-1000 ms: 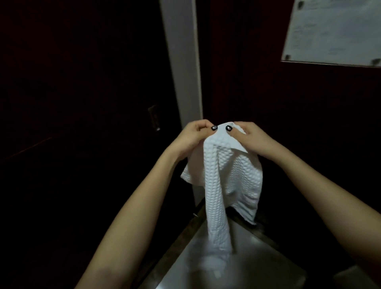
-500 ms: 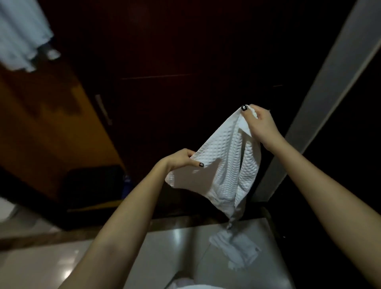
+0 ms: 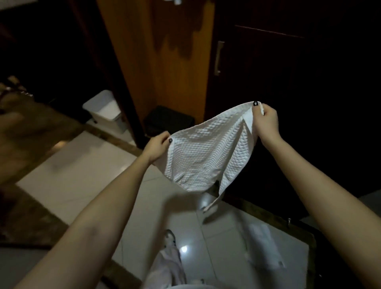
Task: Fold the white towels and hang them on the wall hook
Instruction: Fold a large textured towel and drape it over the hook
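Observation:
A white waffle-textured towel (image 3: 206, 156) hangs spread between my two hands in front of me. My left hand (image 3: 157, 146) pinches its left corner, lower down. My right hand (image 3: 266, 121) grips the opposite corner, higher and further right. The cloth sags in the middle and a loose flap dangles below on the right side. At the very top edge a bit of white fabric (image 3: 175, 1) hangs against the orange wooden panel. No wall hook shows.
A dark cupboard door with a metal handle (image 3: 218, 57) stands behind the towel. A white bin (image 3: 105, 110) and a black box (image 3: 167, 120) sit on the glossy tiled floor (image 3: 82, 177). My leg and shoe (image 3: 170, 239) are below.
My hands, together at the towel's top, have moved apart and spread it open. The view swung left, from the white door frame to the orange panel and cupboard.

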A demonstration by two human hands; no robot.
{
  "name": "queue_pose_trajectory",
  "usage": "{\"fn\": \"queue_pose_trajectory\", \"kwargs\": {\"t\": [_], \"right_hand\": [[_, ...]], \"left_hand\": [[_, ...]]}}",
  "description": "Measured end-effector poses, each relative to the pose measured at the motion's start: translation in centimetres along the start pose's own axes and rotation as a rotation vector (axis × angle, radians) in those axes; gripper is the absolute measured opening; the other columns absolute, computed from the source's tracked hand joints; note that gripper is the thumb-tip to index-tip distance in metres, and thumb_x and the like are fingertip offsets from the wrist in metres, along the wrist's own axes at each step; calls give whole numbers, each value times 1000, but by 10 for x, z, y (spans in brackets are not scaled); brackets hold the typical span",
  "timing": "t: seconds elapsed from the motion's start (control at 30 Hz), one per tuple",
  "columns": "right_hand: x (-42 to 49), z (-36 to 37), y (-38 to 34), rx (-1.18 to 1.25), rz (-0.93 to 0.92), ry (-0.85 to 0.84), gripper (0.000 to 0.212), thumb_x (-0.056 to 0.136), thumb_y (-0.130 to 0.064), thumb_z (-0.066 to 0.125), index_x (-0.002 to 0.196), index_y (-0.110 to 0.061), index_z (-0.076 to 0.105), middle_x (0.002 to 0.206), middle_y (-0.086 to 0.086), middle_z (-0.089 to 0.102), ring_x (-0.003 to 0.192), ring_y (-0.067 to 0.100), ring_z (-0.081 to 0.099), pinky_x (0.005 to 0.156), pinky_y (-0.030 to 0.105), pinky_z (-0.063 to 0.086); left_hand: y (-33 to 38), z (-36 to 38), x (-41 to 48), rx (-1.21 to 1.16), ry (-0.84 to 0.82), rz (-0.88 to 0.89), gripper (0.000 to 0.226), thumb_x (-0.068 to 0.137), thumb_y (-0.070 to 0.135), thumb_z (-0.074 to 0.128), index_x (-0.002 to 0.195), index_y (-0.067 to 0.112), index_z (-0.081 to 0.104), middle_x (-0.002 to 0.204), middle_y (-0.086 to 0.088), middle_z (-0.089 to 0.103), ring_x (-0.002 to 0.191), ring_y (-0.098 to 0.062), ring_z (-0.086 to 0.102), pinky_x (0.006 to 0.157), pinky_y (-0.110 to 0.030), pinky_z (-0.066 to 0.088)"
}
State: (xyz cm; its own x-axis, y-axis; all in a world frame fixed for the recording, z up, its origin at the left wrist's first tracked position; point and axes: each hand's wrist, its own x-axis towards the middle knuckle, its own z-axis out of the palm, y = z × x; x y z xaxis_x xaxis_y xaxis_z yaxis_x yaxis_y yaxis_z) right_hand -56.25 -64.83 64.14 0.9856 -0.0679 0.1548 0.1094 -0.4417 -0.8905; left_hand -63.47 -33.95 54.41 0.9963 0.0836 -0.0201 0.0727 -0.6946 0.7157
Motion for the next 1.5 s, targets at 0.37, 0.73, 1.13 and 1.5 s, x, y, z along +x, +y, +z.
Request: {"fn": "queue_pose_trajectory", "kwargs": {"t": [0.37, 0.73, 1.13, 1.5], "right_hand": [[-12, 207, -91, -261, -272, -335, 38, 100, -23, 42, 62, -18, 35, 64, 0, 45, 62, 17, 42, 55, 32, 26], [-18, 381, -175, -42, -160, -701, 32, 99, -23, 52, 130, -20, 45, 120, 0, 56, 99, 18, 61, 72, 29, 51], [25, 461, -212, -182, -140, -871, 7, 95, -12, 53, 100, -10, 57, 86, 5, 60, 75, 19, 61, 62, 33, 52], [101, 494, -194, -77, -61, -517, 8, 97, -19, 54, 91, -15, 58, 81, -1, 61, 65, 8, 57, 52, 18, 45]], "left_hand": [[-57, -135, 11, -278, 393, -103, 18, 94, 12, 52, 83, 1, 60, 69, -8, 46, 63, -13, 39, 56, -27, 29], [-142, -266, 43, -342, 203, -24, 21, 92, 26, 60, 73, 19, 68, 56, 13, 59, 52, 1, 50, 51, -19, 38], [-192, -316, 103, -365, 44, 102, 18, 89, 13, 62, 74, 23, 63, 52, 16, 59, 51, 5, 52, 53, -10, 41], [-259, -329, 169, -267, -91, -13, 17, 82, 23, 73, 95, 14, 68, 79, 11, 64, 64, 11, 58, 60, -6, 42]]}}
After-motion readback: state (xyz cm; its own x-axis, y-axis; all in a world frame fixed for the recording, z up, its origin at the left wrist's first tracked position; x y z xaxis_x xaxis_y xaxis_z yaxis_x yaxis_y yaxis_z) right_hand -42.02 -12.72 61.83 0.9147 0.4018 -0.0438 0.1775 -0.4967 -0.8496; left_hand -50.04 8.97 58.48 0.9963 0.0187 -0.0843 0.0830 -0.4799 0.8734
